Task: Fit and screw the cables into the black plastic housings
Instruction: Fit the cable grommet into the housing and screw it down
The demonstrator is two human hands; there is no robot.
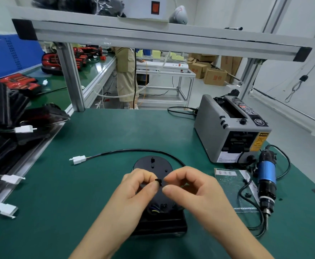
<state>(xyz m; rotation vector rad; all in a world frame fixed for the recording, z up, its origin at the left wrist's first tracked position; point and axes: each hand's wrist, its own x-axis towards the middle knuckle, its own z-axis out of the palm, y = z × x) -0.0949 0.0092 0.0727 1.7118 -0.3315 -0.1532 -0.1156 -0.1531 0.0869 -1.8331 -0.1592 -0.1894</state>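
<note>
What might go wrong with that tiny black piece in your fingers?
The small black clip, pinched by the left hand with the right hand beside it, might slip and vanish against the black housing below. The loose cable might also catch a wrist and drag its white plug.

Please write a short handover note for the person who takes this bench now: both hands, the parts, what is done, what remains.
Left hand: pinches a small black part between thumb and forefinger, above the black housing.
Right hand: fingers curled, tips at the same part; whether it grips, I cannot tell.
Cable: curves over the green mat to the housing; its white connector lies free at the left. Coloured wires show at the housing's near end.
Electric screwdriver lies on the mat at the right, not in hand.
Done: cable brought to the housing. To do: probably seat the small part, then screw.
</note>
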